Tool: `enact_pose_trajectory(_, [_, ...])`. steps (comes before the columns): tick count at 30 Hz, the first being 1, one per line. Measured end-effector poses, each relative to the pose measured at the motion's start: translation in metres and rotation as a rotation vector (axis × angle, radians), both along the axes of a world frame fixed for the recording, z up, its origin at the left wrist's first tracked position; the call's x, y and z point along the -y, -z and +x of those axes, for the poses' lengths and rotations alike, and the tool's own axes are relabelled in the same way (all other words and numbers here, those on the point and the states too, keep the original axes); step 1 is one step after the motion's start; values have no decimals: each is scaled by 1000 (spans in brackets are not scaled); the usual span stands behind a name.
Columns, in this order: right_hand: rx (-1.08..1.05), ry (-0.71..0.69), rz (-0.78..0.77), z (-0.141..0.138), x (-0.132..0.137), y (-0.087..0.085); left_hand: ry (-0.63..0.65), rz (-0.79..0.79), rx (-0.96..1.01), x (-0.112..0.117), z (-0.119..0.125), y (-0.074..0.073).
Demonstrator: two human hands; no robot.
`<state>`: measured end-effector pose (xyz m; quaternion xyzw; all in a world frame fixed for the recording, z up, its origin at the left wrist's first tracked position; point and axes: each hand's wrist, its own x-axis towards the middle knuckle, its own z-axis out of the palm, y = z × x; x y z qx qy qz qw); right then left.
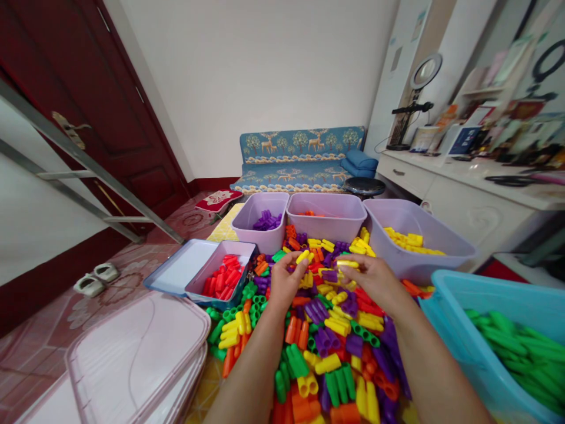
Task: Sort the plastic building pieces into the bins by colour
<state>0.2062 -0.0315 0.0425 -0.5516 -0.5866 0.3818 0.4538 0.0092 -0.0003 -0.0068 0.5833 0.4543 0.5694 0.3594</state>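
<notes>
My left hand (282, 280) pinches a yellow plastic bullet-shaped building piece (304, 257) between thumb and fingers, above the middle of a large mixed pile. Just to the right, my right hand (375, 278) is closed on another yellow building piece (348, 264). The two hands are a short gap apart. Beneath them spread loose purple pieces (315, 310), green pieces (339, 386), orange pieces (296, 331) and yellow pieces (338, 325), many joined in short rows. Both forearms cover parts of the pile.
Around the pile stand a lilac bin (260, 237) with purple pieces, a lilac bin (326, 224) with orange, a lilac bin (424, 268) with yellow, a blue bin (450, 330) with green, and a box (198, 293) with red. Stacked lids (141, 353) lie left.
</notes>
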Motion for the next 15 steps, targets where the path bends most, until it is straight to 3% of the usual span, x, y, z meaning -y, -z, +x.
enact_pose_trajectory(4, [-573,388,326,11,-5,-10,-18,7,-15,-2,-1,2])
enact_pose_trajectory(6, [-868,427,412,14,-7,-12,-17,-13,-20,-3,-1,2])
enact_pose_trajectory(8, [-998,405,382,15,-8,-12,-2,-42,-22,-4,0,3])
enact_pose_trajectory(12, [-909,344,189,10,-7,-8,25,-44,-50,-3,0,4])
enact_pose_trajectory(15, [-601,203,28,0,-7,1,13,-1,-105,-1,0,2])
